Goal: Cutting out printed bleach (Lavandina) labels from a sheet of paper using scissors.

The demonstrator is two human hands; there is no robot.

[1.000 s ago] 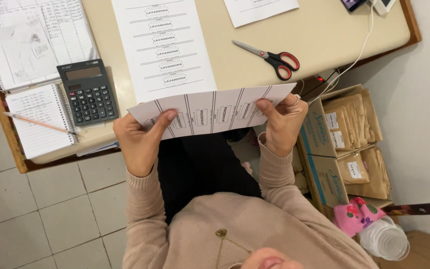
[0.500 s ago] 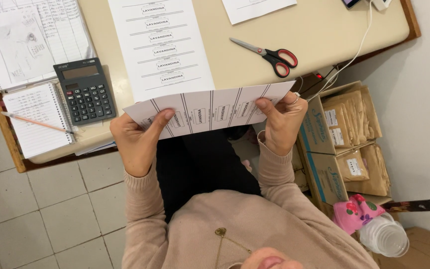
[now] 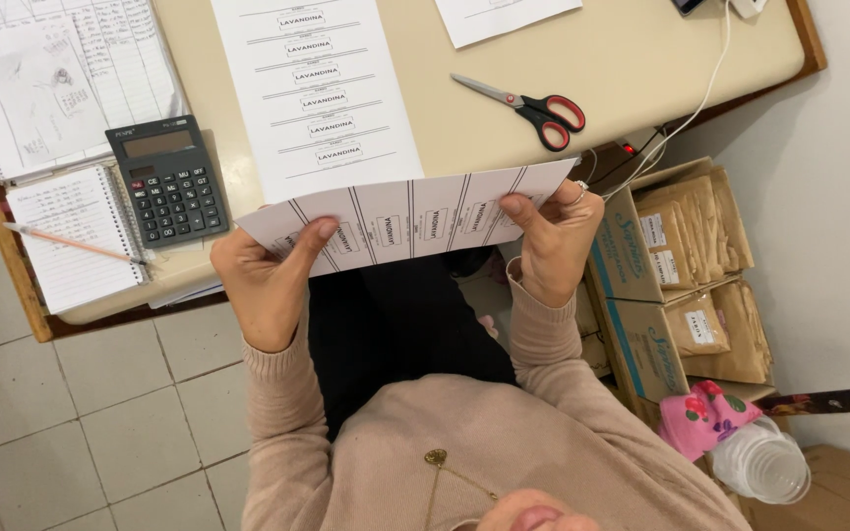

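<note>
Both of my hands hold one white printed sheet of labels (image 3: 415, 221) stretched sideways over the desk's near edge. My left hand (image 3: 266, 280) pinches its left end, thumb on top. At the sheet's right end, my right hand (image 3: 555, 239), with a ring on one finger, grips the paper. Black lines divide the sheet into strips. A second printed label sheet (image 3: 315, 88) lies flat on the beige desk (image 3: 632, 69) just beyond it. Red-handled scissors (image 3: 533, 106) lie on the desk to the right, apart from both hands.
A dark calculator (image 3: 167, 179) sits left of my left hand, beside a spiral notepad (image 3: 71, 236) with a pencil (image 3: 66, 242) on it. A large ledger (image 3: 56, 74) lies far left. Cardboard boxes of brown packets (image 3: 686, 270) stand on the floor at right, by a clear plastic cup (image 3: 764, 467).
The held sheet and both hands have shifted very slightly; the grip is the same. Nothing on the desk has moved.
</note>
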